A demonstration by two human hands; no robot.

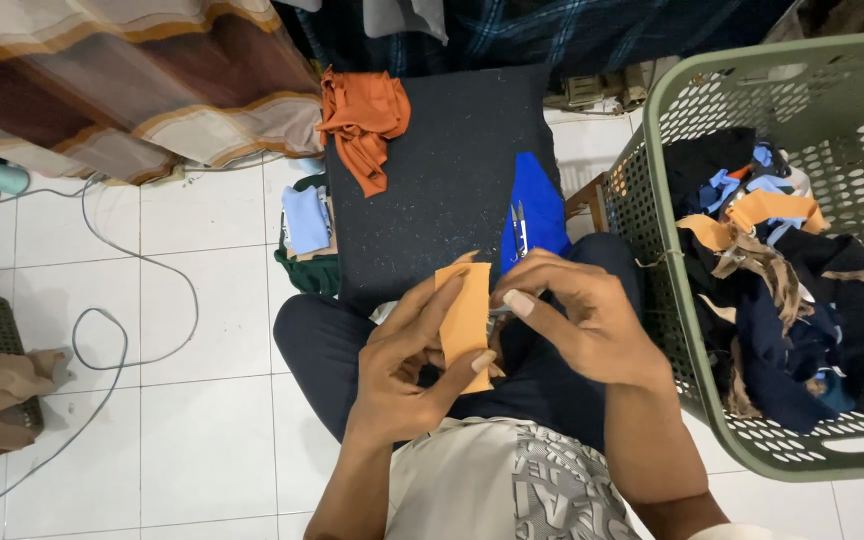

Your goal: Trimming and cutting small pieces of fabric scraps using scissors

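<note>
My left hand (pixel 402 370) pinches a small rectangular piece of light orange fabric (pixel 464 315), held upright over my lap. My right hand (pixel 582 320) is at the fabric's right edge, its thumb and fingers closed on that edge; something small and metallic shows just under the thumb, too hidden to identify. A dark padded board (pixel 432 190) lies across my knees beyond the hands. On it rest a rust-orange cloth (pixel 364 125), a blue cloth (pixel 540 210) and small thread snips (pixel 519 228).
A green perforated laundry basket (pixel 672 200) full of dark, orange and blue fabric scraps stands at the right. Folded light blue and green cloths (pixel 307 235) lie left of the board. A grey cable (pixel 132 330) loops over the white tiled floor; striped fabric (pixel 102 80) hangs at top left.
</note>
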